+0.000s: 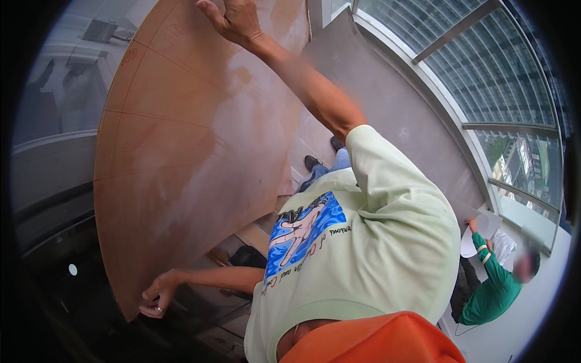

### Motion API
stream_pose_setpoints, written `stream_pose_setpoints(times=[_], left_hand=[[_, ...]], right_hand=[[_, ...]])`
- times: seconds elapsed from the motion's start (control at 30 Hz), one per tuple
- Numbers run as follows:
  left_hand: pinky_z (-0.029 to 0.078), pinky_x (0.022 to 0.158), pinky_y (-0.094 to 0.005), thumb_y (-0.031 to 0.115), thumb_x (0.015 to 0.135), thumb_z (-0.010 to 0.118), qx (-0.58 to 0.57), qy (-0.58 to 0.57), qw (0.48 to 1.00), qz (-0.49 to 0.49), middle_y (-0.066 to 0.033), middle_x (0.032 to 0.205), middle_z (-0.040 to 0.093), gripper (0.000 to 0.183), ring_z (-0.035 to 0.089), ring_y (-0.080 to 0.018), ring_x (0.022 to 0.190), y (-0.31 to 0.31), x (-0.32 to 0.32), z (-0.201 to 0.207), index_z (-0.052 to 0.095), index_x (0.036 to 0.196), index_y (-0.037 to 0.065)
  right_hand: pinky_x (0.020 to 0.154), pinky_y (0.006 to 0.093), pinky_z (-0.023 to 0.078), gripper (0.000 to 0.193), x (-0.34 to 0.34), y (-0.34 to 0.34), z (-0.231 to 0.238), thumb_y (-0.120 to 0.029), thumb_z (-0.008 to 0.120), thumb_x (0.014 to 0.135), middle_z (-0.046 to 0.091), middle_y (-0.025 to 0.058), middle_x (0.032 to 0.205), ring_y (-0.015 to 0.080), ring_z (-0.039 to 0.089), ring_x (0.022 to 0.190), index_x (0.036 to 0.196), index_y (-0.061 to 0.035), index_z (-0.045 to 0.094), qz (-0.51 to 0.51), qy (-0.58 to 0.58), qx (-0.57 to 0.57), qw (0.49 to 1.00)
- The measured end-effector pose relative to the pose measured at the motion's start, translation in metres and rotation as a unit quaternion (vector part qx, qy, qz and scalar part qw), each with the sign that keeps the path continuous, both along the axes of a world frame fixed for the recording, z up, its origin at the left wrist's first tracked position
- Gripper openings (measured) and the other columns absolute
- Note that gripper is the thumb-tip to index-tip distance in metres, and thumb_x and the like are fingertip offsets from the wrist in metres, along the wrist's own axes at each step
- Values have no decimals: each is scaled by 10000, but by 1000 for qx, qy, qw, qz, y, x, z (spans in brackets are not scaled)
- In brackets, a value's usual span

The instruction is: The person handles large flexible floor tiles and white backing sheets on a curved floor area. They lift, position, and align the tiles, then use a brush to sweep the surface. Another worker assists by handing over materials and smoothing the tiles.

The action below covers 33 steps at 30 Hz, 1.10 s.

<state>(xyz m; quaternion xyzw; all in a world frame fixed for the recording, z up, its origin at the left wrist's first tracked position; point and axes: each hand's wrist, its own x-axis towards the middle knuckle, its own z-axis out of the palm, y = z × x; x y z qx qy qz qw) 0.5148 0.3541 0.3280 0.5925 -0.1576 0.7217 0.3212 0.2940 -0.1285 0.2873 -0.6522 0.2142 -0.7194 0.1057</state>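
A large brown wooden board (163,133), marked with thin lines and pale dusty patches, stands in front of me and fills the left half of the view. My right hand (237,23) reaches up to its upper part with the thumb stretched out; the picture's top edge cuts off the fingertips. Down at the board's lower left corner, my left hand (161,294) has its fingers curled at the edge. Part of that grip is hidden behind the hand.
Tall framed windows (472,66) run along the right over a grey floor (387,103). A person in a green top (493,296) is low at the far right, with a white sheet (469,245) at one hand. Dark glossy surfaces (60,272) lie at lower left.
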Motion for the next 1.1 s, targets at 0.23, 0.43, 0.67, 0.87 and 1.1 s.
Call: stream_pose_setpoints(times=[0.23, 0.43, 0.67, 0.87, 1.1], left_hand=[[482, 830, -330, 98, 910, 528, 267, -1, 878, -398, -128, 1091, 456, 107, 532, -230, 966, -174, -95, -31, 549, 964, 8], [484, 846, -367, -2, 851, 560, 470, 148, 666, -560, -130, 1075, 507, 160, 547, -272, 1003, -234, -166, -121, 584, 1008, 16], [475, 858, -379, 23, 844, 557, 646, 216, 508, -527, -143, 1137, 504, 247, 550, -277, 1022, -247, -176, -224, 586, 1088, 1], [489, 815, -358, 43, 851, 559, 704, 385, 345, -487, -155, 1135, 504, 295, 569, -256, 956, -261, -191, -313, 553, 1144, 12], [489, 802, -359, 103, 856, 576, 807, 397, 104, -424, -177, 1154, 502, 331, 590, -255, 937, -289, -262, -426, 536, 1173, 18]], right_hand=[[900, 460, 364, 353, -63, 122, -234, -318, 591, 861, 521, 147, 1142, 331, 494, 1083, 1121, -89, 519, 12, 145, 394, 908], [912, 519, 362, 438, -194, 219, -350, -321, 580, 849, 517, 184, 1181, 361, 495, 1119, 1203, -87, 472, 2, 276, 624, 732], [935, 490, 385, 446, -380, 289, -431, -318, 585, 839, 537, 155, 1207, 317, 496, 1156, 1215, -104, 477, -157, 199, 800, 544], [895, 417, 438, 395, -504, 376, -445, -308, 599, 831, 601, 168, 1133, 317, 551, 1091, 1140, -71, 531, -335, 13, 819, 466], [904, 380, 443, 485, -596, 509, -439, -352, 649, 785, 602, 186, 1133, 316, 565, 1074, 1166, -70, 540, -393, -140, 806, 419]])
